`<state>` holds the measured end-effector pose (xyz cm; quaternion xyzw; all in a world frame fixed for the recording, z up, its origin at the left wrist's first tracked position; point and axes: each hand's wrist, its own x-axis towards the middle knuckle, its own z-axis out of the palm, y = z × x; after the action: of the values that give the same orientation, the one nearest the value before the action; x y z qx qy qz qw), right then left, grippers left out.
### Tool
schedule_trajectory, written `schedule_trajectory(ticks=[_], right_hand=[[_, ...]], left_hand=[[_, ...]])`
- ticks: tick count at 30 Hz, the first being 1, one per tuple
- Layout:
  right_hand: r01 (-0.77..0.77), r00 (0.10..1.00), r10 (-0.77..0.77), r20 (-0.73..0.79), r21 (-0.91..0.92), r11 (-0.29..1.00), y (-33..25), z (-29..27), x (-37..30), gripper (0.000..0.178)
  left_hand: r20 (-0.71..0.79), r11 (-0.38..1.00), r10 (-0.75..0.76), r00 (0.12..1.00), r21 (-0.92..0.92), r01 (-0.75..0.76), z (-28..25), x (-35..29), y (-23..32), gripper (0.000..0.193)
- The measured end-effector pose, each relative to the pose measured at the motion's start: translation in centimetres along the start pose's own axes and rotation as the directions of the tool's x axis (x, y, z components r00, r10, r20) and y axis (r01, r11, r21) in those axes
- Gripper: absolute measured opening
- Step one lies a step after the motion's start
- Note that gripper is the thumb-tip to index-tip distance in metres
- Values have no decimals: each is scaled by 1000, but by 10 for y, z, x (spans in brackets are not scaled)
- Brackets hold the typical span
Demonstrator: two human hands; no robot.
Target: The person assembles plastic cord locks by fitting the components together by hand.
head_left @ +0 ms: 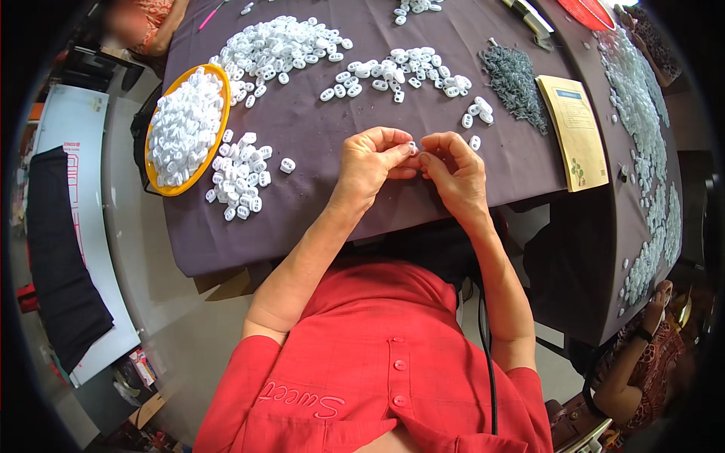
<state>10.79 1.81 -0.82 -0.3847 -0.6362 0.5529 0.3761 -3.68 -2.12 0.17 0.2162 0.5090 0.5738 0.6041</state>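
Just beyond the table's near edge, my two hands meet fingertip to fingertip. My left hand (pixel 371 160) pinches a small white plastic piece (pixel 412 148) between thumb and forefinger. My right hand (pixel 456 167) is closed in a pinch right beside it; what its fingertips grip is hidden. Close by on the right lie a few loose white oval pieces with two holes (pixel 474 142). Farther ahead is a scattered cluster of the same pieces (pixel 400 72). To the left sits a small heap of similar white pieces (pixel 243 175).
A yellow-rimmed basket (pixel 226 98) full of white pieces stands at the left edge, near a large white heap (pixel 279 47). Toward the right are a grey pile of small parts (pixel 515 79) and a tan booklet (pixel 574 128). Another table (pixel 604 226) holds translucent pieces; people sit around.
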Motion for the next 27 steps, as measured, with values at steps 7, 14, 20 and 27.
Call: schedule_trajectory(ticks=[7,14,20,27], right_hand=[[28,1000,-29,-7,-21,999,2,0,-1,14],[75,997,-77,-12,-86,993,3,1,-1,13],[65,998,-66,-12,-36,997,0,2,-1,13],[57,998,-58,-8,-55,997,0,1,1,13]], left_hand=[[-9,997,36,999,71,-35,1,-2,-3,8],[18,994,44,999,101,-46,1,-1,-6,9],[31,986,74,997,149,-78,2,-2,-6,9],[31,970,100,995,218,-104,4,-2,-9,6]])
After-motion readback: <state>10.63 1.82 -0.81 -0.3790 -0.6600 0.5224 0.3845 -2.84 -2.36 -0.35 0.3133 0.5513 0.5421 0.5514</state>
